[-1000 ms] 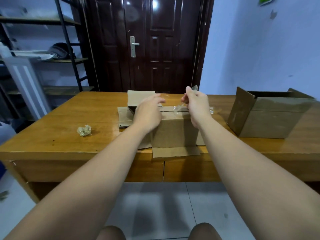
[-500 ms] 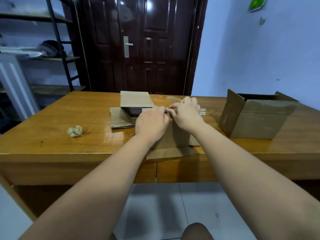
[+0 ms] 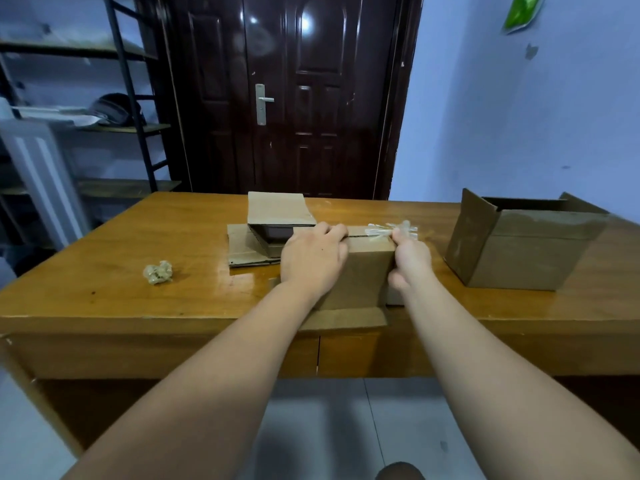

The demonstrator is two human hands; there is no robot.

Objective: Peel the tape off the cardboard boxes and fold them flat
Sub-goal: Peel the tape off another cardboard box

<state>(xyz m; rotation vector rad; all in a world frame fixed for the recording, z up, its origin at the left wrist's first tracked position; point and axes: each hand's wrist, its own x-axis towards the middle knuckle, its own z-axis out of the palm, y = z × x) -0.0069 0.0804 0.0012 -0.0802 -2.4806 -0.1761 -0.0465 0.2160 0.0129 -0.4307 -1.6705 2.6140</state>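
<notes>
A small cardboard box point(image 3: 360, 275) stands near the front edge of the wooden table point(image 3: 138, 292), its lower flaps splayed out. My left hand point(image 3: 313, 259) lies flat over the box's top left corner, pressing it down. My right hand point(image 3: 410, 256) grips the box's top right corner, fingers pinched on a crumpled strip of clear tape point(image 3: 388, 229) that runs along the top seam and sticks up past the fingers. The fingertips of both hands are partly hidden by the box.
A second small box point(image 3: 277, 220) with open flaps lies just behind. A larger open box point(image 3: 519, 251) stands at the right. A wad of balled tape point(image 3: 158, 271) sits at the left. Beyond the table are a dark door point(image 3: 294, 98) and metal shelves point(image 3: 104, 126).
My right hand went from the middle of the top seam to the box's right corner, drawing the tape strip rightward. My left hand stayed pressed on the box.
</notes>
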